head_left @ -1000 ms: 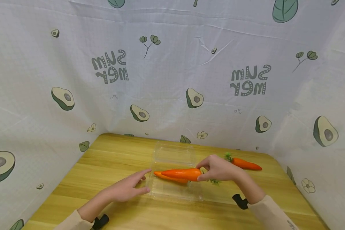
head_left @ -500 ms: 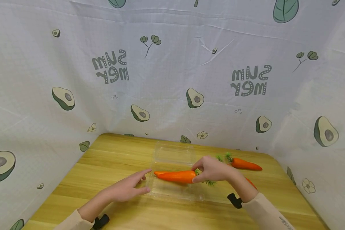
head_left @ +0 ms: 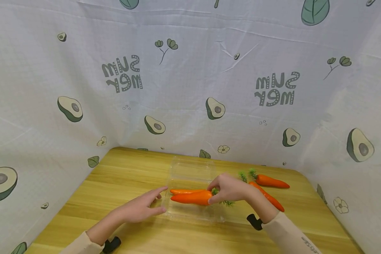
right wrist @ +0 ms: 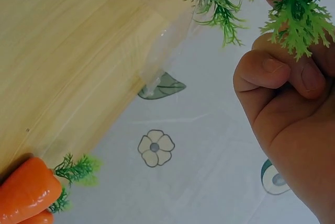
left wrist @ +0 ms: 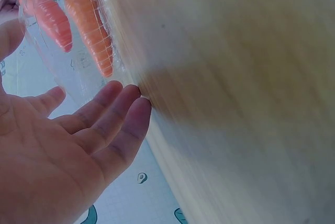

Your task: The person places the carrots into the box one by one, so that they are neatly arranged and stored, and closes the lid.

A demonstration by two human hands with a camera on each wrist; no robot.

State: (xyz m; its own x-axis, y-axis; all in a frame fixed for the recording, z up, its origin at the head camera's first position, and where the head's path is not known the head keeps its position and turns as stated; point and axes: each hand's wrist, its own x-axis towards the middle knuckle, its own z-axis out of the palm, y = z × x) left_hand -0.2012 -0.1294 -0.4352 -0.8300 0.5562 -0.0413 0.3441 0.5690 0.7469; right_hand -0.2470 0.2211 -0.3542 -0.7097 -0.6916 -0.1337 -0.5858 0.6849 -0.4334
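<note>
My right hand (head_left: 230, 188) pinches an orange carrot (head_left: 190, 198) by its thick leafy end, its tip pointing left over a clear plastic box (head_left: 190, 213). Behind it a second carrot (head_left: 181, 191) lies in the box, seen through the clear wall as a ridged carrot (left wrist: 91, 30) in the left wrist view. Green leaves (right wrist: 298, 9) of the held carrot stick out past the curled fingers in the right wrist view. At the box's left side my left hand (head_left: 139, 207) has its fingers extended, fingertips right at the wall, holding nothing.
The clear lid (head_left: 192, 169) lies folded back behind the box. To the right, two more carrots with green tops, a rear carrot (head_left: 273, 181) and a nearer carrot (head_left: 268, 197), lie on the wooden table (head_left: 130, 169). A printed cloth (head_left: 184, 88) hangs around the back and sides.
My right hand has brought its carrot left and toward the near side of the box, uncovering the carrot behind it and another on the table. My left hand has stayed put.
</note>
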